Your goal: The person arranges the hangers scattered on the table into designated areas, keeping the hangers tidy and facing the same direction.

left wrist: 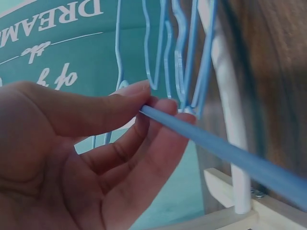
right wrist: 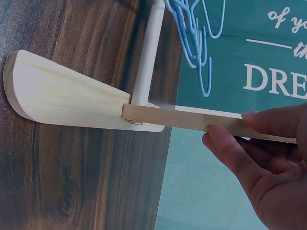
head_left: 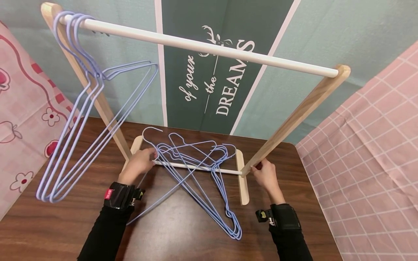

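In the left wrist view, the thumb and fingers of my left hand point(head_left: 139, 164) pinch a light blue wire hanger point(left wrist: 216, 141). Part of that hanger is hidden behind the hand. More blue hangers point(head_left: 209, 203) lie tangled across the rack's white lower bar point(head_left: 233, 171) and the table. On the other side, my right hand point(head_left: 265, 175) grips the right wooden upright point(right wrist: 187, 118) of the clothes rack low down, with thumb and fingers on either side, just above its wooden foot point(right wrist: 72, 93).
Three blue hangers point(head_left: 94, 108) hang at the left end of the white top bar point(head_left: 196, 44), beside the left upright point(head_left: 107, 112). A green printed cloth point(head_left: 196, 119) stands behind the brown table point(head_left: 156, 239). Pink cloths point(head_left: 372, 145) flank both sides.
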### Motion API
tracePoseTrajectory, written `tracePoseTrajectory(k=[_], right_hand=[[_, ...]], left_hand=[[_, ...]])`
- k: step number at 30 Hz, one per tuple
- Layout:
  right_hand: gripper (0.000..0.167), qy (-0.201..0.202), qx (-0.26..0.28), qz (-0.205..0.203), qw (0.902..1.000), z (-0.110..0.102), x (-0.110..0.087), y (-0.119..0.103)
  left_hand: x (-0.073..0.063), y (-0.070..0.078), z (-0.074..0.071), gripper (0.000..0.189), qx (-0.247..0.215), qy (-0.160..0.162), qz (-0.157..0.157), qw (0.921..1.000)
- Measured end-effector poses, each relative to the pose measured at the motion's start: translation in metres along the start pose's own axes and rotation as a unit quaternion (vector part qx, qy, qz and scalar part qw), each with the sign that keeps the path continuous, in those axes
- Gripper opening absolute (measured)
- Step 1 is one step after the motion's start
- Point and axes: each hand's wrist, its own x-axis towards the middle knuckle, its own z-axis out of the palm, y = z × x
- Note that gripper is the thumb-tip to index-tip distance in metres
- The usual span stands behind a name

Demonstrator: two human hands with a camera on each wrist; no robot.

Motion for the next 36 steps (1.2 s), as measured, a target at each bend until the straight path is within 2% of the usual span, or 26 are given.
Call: tracePoseTrajectory(k=[5,11,16,25,36], right_hand=[[0.025,-0.003,0.002,0.003,1.0000,0.000,0.000,0.000],[0.025,-0.005,0.003,0.004,1.0000,0.000,0.000,-0.001],[0.025,-0.011,0.007,0.008,0.9999,-0.001,0.000,0.000],[0.026,-0.016,0.009,0.006,0.9998,-0.002,0.000,0.000],[0.026,-0.011,0.009,0.000,0.9999,-0.002,0.001,0.001]], left_hand=[[-0.006,0.006,-0.006,0.012,0.003,0.016,0.010,0.9998],[-0.015,0.019,-0.016,0.014,0.019,0.050,0.025,0.9982],[-0.021,0.028,-0.025,0.015,0.019,0.061,0.034,0.9974],[-0.028,0.039,-0.036,0.015,0.022,0.073,0.013,0.9970],[-0.035,0.046,-0.051,0.016,0.031,0.090,-0.012,0.9954]])
